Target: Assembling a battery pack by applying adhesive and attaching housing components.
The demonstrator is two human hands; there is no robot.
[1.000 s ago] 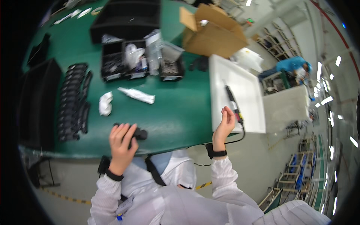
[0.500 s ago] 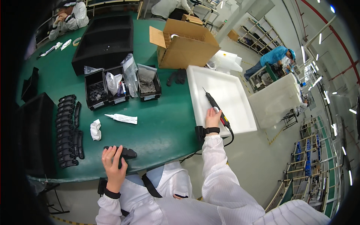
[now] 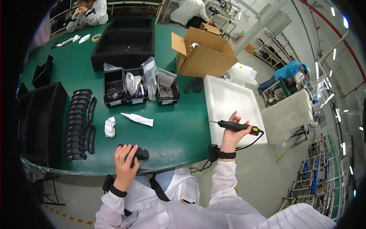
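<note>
My right hand (image 3: 233,138) holds a black electric screwdriver (image 3: 228,125) above the near edge of the white tray. The driver's thin bit points left, and its cord loops down from the back end. Near the table's front edge, my left hand (image 3: 125,166) grips a dark, narrow plastic part (image 3: 142,154) resting on the green mat; the fingers cover much of it. A white tube (image 3: 139,119) with a pointed nozzle lies beyond that hand, beside a crumpled white tissue (image 3: 109,127). Similar black curved parts (image 3: 76,126) stand in a column to the left.
Small black bins (image 3: 135,102) hold little parts and plastic bags. Behind them are a large black foam tray (image 3: 122,59) and an open cardboard box (image 3: 206,61). The white tray (image 3: 225,89) sits at the table's right edge. Other people work farther off.
My right hand has lifted the screwdriver off the white tray and swung its bit round to the left. My left hand stays on the black part. The whole view has shifted.
</note>
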